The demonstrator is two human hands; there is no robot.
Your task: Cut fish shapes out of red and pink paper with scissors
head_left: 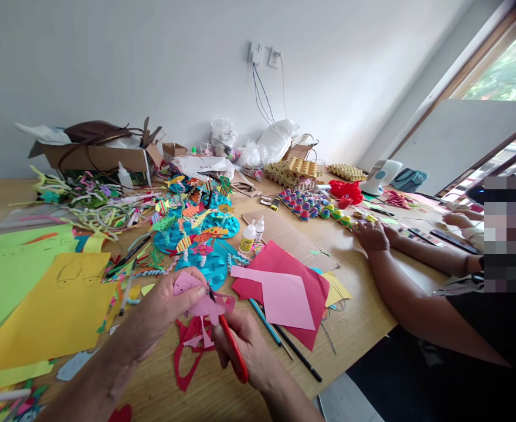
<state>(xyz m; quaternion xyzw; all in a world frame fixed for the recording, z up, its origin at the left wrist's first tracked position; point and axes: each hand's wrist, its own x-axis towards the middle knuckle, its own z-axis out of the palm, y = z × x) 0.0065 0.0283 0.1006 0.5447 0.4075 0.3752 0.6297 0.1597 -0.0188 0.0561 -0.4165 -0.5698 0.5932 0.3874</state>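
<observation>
My left hand (181,302) pinches a pink paper cutout (199,303) between thumb and fingers. The cutout looks fish-shaped, with a small drawn mark near its rounded end. In my right hand (244,340) are red-handled scissors (234,349), their dark blades at the cutout's edge. Below both hands lie red paper scraps (185,369), with thin pink trimmings among them. Just right of my hands, a pink paper sheet (287,296) rests on a red sheet (315,281). A blue pencil (264,321) and a black pencil (299,354) stick out beneath these sheets.
Blue paper bases (211,264) with colourful paper fish stand ahead, beside white glue bottles (248,236). Yellow (82,305) and green paper (18,275) cover the left. A co-worker's arms (387,275) reach over painted egg cartons (302,205) at right. A box (95,161) stands back left.
</observation>
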